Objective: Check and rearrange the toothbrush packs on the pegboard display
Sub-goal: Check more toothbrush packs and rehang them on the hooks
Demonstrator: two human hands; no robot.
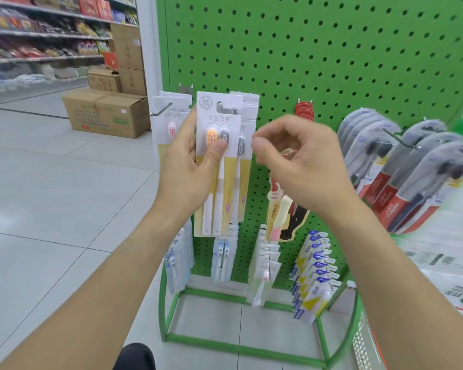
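Left hand [187, 158] at frame centre, thumb pinching flat glossy toothbrush pack [216, 166]; right hand [297, 156] fingers loosely curled, holding nothing; perforated green pegboard [318, 49] behind.

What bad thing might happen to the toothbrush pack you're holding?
1. Only the left hand holds the toothbrush pack, thumb on the front; the right hand holds nothing. It might slip and fall to the floor.
2. The pack's hang hole sits near the hook, in front of the packs already hanging there. A careless push could miss the hook or knock those packs.
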